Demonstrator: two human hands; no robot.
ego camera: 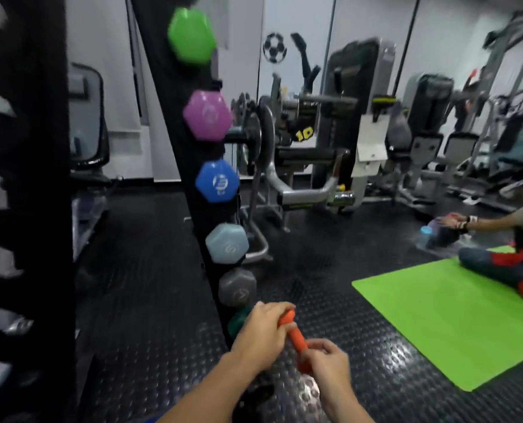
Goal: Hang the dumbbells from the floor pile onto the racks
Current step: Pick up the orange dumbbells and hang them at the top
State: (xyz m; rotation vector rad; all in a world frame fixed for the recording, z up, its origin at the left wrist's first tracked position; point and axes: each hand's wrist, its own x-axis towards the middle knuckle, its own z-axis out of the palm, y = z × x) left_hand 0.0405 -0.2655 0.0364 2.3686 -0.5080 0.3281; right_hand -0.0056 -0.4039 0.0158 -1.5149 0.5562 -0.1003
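Orange dumbbell (296,337), gripped by both hands, beside rack (193,209) foot.

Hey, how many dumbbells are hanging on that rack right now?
6 on the rack, top to bottom: green, purple, blue, light blue, grey, and a dark green one partly hidden behind the left hand. Others may be hidden.

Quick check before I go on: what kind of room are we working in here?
Most likely a gym: a tall black rack hung with coloured dumbbells, weight machines along the wall, and a green exercise mat on studded rubber flooring.
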